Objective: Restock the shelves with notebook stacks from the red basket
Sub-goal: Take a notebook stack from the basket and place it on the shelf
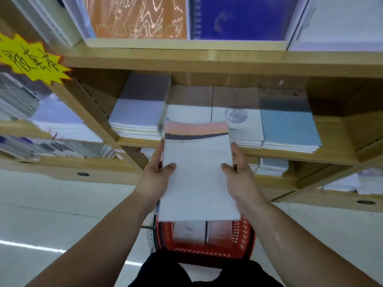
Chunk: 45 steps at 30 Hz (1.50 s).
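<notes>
As the red basket (pixel 242 241) below me holds more notebooks, restocking is partway, I judge. Head view: the shelf (pixel 331 156) carries several stacks. I hold one notebook stack (pixel 199 179) above the basket, short of the shelf. Left hand (pixel 154 179) and right hand (pixel 243 179) clamp its sides, fingers (pixel 158 151) closed on it, thumbs on the cover.

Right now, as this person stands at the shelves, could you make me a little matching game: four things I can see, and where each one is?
Things:
1. held notebook stack
2. red basket
3. light blue notebook stack
4. yellow starburst sign

Places:
A. upper left of the view
B. right end of the row on the middle shelf
C. gripped by the left hand and the right hand
D. low down, beneath the hands

Pairs: 1-C, 2-D, 3-B, 4-A.
</notes>
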Each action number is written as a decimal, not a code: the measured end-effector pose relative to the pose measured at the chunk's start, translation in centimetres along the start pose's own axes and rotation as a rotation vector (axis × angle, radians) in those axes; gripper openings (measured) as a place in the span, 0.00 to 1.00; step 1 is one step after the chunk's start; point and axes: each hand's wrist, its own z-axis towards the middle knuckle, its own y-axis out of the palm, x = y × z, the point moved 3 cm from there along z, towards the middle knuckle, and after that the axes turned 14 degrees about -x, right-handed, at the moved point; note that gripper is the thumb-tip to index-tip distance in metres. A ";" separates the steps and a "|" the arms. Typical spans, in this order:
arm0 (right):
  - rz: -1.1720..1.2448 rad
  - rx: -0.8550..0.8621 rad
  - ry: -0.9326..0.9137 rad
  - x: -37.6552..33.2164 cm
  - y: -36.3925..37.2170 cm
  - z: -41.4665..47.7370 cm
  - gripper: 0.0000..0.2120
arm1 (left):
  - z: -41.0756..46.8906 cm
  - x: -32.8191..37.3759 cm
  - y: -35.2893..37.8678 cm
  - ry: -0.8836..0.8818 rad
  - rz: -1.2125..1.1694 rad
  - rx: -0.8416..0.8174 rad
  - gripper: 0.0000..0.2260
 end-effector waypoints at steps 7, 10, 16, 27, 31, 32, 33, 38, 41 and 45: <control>0.082 0.204 -0.045 -6.7 1.3 10.2 0.26 | 12.0 6.4 -5.4 0.070 0.287 -0.022 0.25; -0.144 0.209 0.043 -8.5 1.2 15.5 0.20 | 16.3 7.8 -6.7 0.041 0.520 -0.024 0.23; -0.461 0.221 0.153 -9.0 2.2 21.5 0.25 | 15.0 6.0 -7.2 0.146 0.982 -0.094 0.31; -0.488 0.046 -0.050 -5.0 0.8 15.7 0.27 | 15.7 1.9 -8.1 0.115 1.556 -0.001 0.46; -0.514 0.061 -0.100 -4.0 0.7 16.4 0.19 | 16.9 2.4 -8.8 0.186 1.638 -0.010 0.41; -0.504 0.070 -0.116 -4.2 0.8 16.8 0.18 | 17.3 2.7 -8.9 0.200 1.649 -0.016 0.40; -0.500 0.078 -0.119 -4.4 0.9 17.3 0.18 | 17.7 3.0 -9.0 0.203 1.651 -0.018 0.40; -0.524 0.075 -0.081 -4.8 1.0 19.3 0.28 | 19.2 3.8 -9.6 0.142 1.544 -0.036 0.43; -0.536 0.056 -0.043 -4.8 0.9 19.5 0.30 | 18.9 3.7 -9.5 0.097 1.503 -0.045 0.42; -0.425 0.007 -0.033 -4.9 0.9 19.4 0.32 | 17.9 3.2 -8.9 0.077 1.558 -0.004 0.43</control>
